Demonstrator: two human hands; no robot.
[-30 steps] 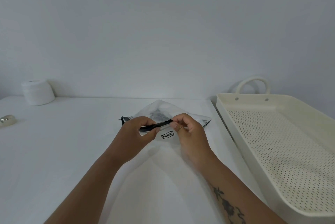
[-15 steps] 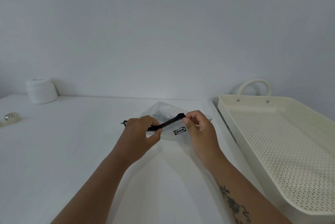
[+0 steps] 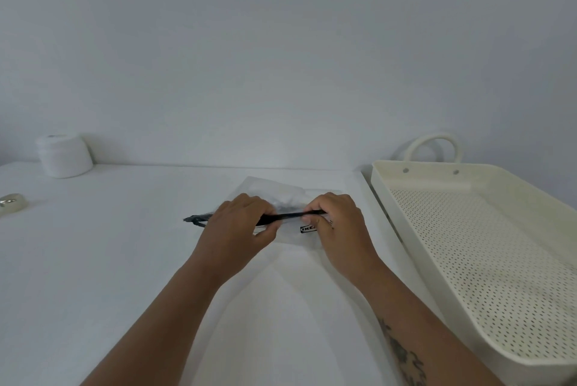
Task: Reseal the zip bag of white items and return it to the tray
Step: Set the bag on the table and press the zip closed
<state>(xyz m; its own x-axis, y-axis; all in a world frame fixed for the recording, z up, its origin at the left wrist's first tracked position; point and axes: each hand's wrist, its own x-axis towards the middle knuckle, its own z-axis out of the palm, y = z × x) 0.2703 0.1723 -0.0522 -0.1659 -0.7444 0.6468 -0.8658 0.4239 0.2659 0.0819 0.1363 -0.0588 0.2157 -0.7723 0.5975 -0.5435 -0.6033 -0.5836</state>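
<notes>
We see both hands on the zip bag, which lies on the white table in front of us. The bag is clear, and its contents look pale and blurred behind the fingers, so we cannot tell the single items inside. A black zip strip runs along the near edge of the bag, from one hand to the other.

The left hand is closed on the strip: its thumb presses from the near side and the other fingers curl over from the far side, with the strip between them. A short black end of the strip sticks out beyond the knuckles of this hand, on the outer side, and it looks a little crumpled. The right hand also pinches the strip, thumb and index tip narrow together on it, close to the fingers of the left hand. Just below the right thumb there is a small black printed label on the bag, partly covered.

The tray stands on the table just beyond the outer side of the right hand, apart from the bag. It is cream, with a perforated floor and a loop handle at the far wall.

Well beyond the left knuckles we see a white jar near the wall, and a small shiny object at the picture edge, too small to name.
</notes>
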